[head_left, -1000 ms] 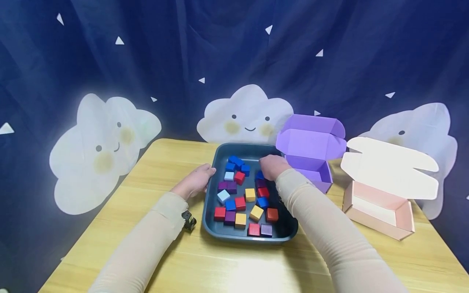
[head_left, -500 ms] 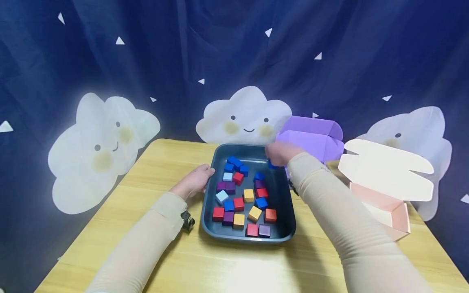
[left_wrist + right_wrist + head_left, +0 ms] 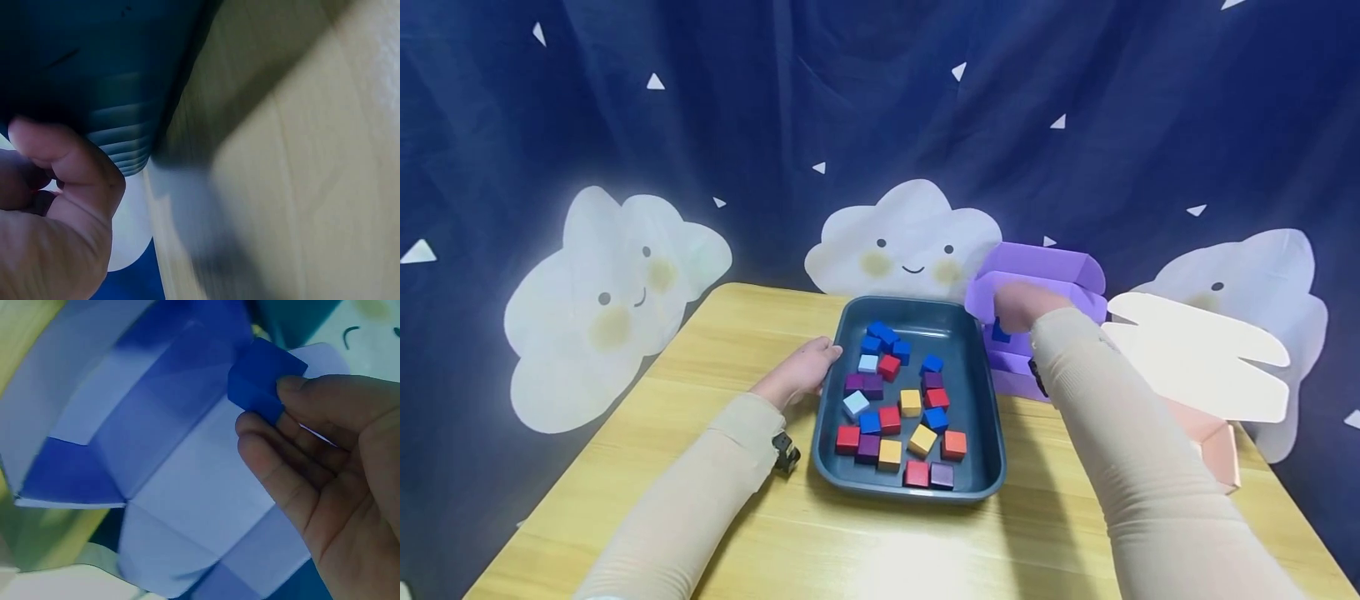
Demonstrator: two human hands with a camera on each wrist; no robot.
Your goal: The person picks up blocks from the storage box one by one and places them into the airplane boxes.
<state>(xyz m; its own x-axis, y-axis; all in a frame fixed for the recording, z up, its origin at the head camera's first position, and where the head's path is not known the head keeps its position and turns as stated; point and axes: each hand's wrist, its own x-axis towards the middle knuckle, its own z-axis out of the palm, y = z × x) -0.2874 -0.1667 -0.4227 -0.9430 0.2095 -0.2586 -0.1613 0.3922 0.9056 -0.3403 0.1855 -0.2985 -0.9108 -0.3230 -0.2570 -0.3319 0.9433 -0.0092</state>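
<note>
My right hand [image 3: 1024, 307] pinches a blue cube block [image 3: 265, 378] between thumb and fingertips. It holds the cube over the opened purple cardboard box [image 3: 1018, 383], whose inside and flaps fill much of the right wrist view. At the left side of a dark blue-grey tray [image 3: 910, 493], my left hand [image 3: 801, 371] grips the rim, thumb on the edge. The left wrist view shows that thumb pressed to the tray's outer wall. Red [image 3: 889, 420], yellow [image 3: 890, 454], purple, blue and pale blue cubes lie scattered in the tray.
A light pink box [image 3: 1221, 454] with its cream lid [image 3: 1210, 358] raised stands to the right, partly behind my right forearm. Everything rests on a wooden table [image 3: 760, 517]. A navy curtain [image 3: 880, 108] with smiling clouds hangs behind.
My right hand has lifted a blue cube from the tray's far right part and carried it right, over the purple box. The left hand has stayed at the tray's rim.
</note>
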